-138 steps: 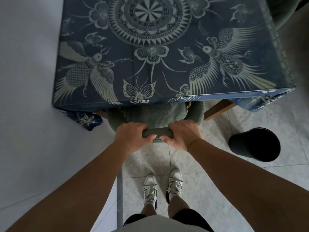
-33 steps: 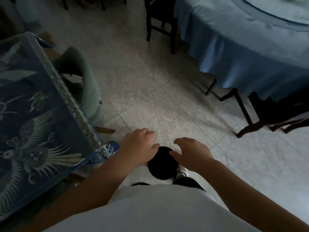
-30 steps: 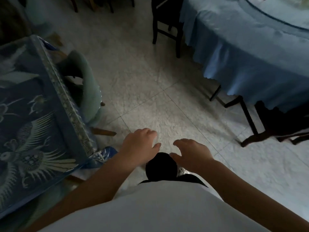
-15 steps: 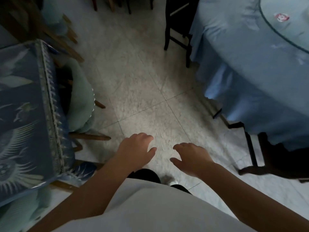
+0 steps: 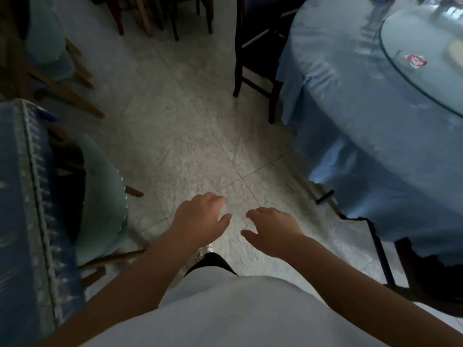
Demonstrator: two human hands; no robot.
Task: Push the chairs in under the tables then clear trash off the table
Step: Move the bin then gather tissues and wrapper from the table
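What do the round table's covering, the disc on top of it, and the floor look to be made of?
Covering: light blue fabric, judging by the draped folds and scalloped hem. Disc: probably glass, translucent with a thin dark edge and sheen, though blurred. Floor: pale mottled tile, stone-like, with thin grout lines; the exact material is unclear.

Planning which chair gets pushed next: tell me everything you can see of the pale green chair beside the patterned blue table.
The pale green chair has a curved, padded back in soft-looking fabric and angled brown wooden legs splaying onto the tiled floor. It stands upright at the patterned blue table's right edge, its seat hidden in shadow beneath the cloth, its back protruding into the aisle. Neither hand touches it.
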